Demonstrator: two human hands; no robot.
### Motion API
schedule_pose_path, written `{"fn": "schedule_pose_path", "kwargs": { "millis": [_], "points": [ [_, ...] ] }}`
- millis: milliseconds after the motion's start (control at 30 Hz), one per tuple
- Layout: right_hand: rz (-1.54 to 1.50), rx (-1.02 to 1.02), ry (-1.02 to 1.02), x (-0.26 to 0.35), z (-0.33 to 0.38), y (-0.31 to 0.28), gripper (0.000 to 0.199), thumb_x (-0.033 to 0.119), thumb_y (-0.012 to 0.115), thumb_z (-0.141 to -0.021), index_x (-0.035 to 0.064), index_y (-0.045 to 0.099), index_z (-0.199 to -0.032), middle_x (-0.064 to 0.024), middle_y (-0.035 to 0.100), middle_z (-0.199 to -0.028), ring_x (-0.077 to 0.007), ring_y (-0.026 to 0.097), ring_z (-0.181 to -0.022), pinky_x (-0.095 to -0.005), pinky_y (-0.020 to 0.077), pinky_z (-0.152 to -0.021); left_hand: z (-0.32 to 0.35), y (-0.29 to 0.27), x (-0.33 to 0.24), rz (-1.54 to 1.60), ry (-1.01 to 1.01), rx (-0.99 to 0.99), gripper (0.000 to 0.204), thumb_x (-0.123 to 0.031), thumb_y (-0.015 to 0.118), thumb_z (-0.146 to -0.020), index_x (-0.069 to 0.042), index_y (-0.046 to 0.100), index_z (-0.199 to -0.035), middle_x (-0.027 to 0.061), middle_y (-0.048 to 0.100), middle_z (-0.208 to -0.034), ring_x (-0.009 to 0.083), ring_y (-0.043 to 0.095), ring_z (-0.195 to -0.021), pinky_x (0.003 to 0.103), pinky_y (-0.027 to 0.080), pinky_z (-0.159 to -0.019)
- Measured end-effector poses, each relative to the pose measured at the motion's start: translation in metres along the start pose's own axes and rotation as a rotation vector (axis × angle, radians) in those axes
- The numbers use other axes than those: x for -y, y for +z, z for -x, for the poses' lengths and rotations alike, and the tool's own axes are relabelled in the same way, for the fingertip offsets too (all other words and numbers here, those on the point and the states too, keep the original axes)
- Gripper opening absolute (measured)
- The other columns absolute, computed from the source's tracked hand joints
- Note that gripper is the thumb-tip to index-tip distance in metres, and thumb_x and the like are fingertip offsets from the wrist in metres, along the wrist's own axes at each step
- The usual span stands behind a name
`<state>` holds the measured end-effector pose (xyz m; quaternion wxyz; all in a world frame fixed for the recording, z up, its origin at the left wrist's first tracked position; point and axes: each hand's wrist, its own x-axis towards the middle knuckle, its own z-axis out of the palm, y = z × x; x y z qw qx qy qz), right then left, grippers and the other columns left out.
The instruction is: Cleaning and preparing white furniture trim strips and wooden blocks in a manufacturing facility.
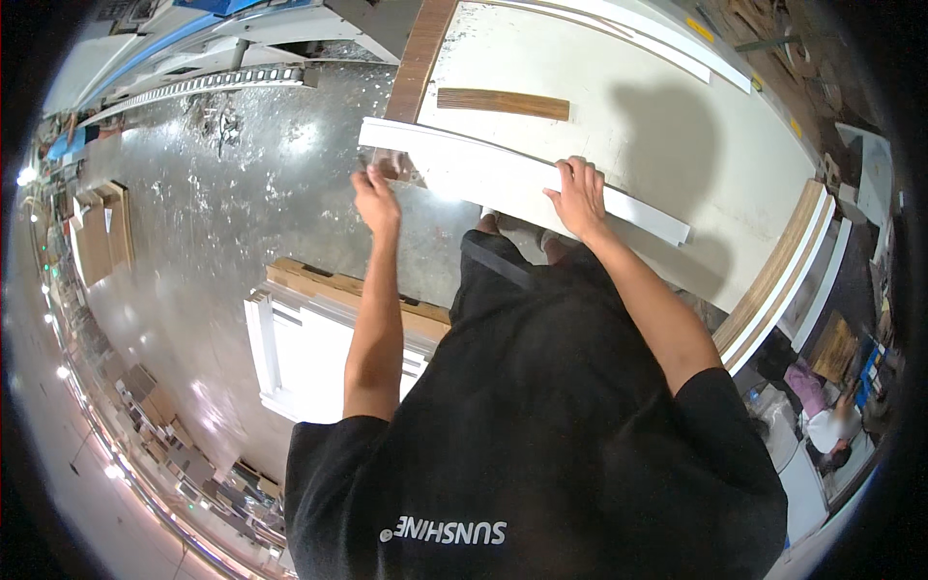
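Note:
A long white panel (483, 172) lies aslant over the near edge of the pale worktable (541, 53), its left end jutting past the table. My right hand (583, 198) holds the panel right of its middle, fingers over its far edge and thumb apart. Just below the panel's left end, my left hand (378, 201) is raised with curled, closed fingers. Whatever they pinch, if anything, is too blurred to make out. Beyond the panel, a short brown wood-grain strip (503, 103) rests on the tabletop.
A brown board (422, 58) runs along the table's left edge. Stacked white panels (309, 358) and a cardboard piece (333, 290) are by my left forearm. Wood-grain and white strips (778, 275) stand at the right. Another person (831, 425) is at far right; cartons (101, 232) stand far left.

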<state>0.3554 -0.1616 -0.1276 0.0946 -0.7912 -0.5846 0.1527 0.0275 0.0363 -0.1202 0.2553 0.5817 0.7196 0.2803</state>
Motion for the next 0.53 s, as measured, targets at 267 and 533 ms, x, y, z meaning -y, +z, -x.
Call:
{"fn": "schedule_pose_path", "kwargs": {
  "millis": [267,533],
  "points": [
    [0.026,0.002,-0.007,0.008,-0.003,0.002,0.059,0.037,0.082,-0.093,0.0065,0.061,-0.139,-0.0126,0.055,-0.136,-0.0333,0.051,-0.128,-0.0515,0.0382,-0.11,0.124,0.065,-0.038,-0.293,0.405,0.525,0.019,-0.03,0.052,-0.111,-0.014,0.062,-0.113,0.0181,0.075,-0.101,0.0469,0.072,-0.084,0.059,0.057,-0.071],
    [0.005,0.065,0.016,0.007,-0.007,0.001,0.061,0.037,0.081,-0.094,0.0065,0.057,-0.141,-0.0136,0.054,-0.141,-0.0353,0.049,-0.132,-0.0524,0.0389,-0.112,-0.006,0.023,0.013,-0.488,0.208,0.164,0.022,-0.036,0.058,-0.108,-0.017,0.067,-0.115,0.0233,0.076,-0.092,0.0461,0.075,-0.082,0.059,0.057,-0.072]
  ]
}}
